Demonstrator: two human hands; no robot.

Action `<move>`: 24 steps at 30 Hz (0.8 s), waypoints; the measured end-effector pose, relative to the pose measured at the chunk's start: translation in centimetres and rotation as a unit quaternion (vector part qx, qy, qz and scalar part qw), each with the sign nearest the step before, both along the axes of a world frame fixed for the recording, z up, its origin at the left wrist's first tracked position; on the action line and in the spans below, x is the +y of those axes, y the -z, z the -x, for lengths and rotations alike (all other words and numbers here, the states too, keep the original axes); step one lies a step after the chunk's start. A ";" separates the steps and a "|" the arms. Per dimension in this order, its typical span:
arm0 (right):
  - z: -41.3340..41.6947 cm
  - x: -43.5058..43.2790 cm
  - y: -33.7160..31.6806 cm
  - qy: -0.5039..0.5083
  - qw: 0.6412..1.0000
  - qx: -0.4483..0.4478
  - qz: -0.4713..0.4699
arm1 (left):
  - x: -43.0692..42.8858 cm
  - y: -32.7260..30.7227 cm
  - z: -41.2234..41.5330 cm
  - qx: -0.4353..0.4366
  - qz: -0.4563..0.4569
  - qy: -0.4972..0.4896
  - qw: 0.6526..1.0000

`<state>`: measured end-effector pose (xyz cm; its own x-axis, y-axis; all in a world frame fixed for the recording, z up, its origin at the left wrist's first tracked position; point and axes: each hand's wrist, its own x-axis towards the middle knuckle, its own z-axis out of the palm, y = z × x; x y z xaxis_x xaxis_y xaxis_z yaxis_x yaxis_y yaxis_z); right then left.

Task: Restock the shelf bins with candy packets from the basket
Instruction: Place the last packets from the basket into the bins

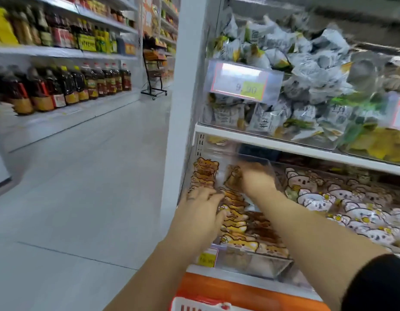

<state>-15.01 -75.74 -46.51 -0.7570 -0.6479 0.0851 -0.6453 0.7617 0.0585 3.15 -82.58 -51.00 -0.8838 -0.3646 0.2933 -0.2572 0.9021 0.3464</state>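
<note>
A clear shelf bin (282,267) at the left end of the lower shelf holds rows of orange bear-print candy packets (233,221). My left hand (201,212) lies on the packets at the bin's left side with fingers spread. My right hand (255,179) reaches deeper into the bin and grips a brown packet (232,178) near the back; it is blurred. An orange and red basket (208,304) shows at the bottom edge, under my arms.
The neighbouring bin on the right is full of pink bear-print packets (342,203). The shelf above carries bins of white and yellow bags (284,63) with a price tag (244,83). Left of the shelf post (183,108) runs a floor aisle (82,176) lined with bottles (71,84).
</note>
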 end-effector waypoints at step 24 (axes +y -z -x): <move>4.9 -3.2 6.1 0.116 0.942 -0.271 0.160 | -0.5 0.2 -0.1 0.027 -0.010 0.014 0.999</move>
<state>-19.93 -78.99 -52.57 -0.8631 -0.4669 -0.1926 -0.3284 0.8085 -0.4883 3.23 -83.08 -51.23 -0.8768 -0.3462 0.3336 -0.2125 0.9014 0.3772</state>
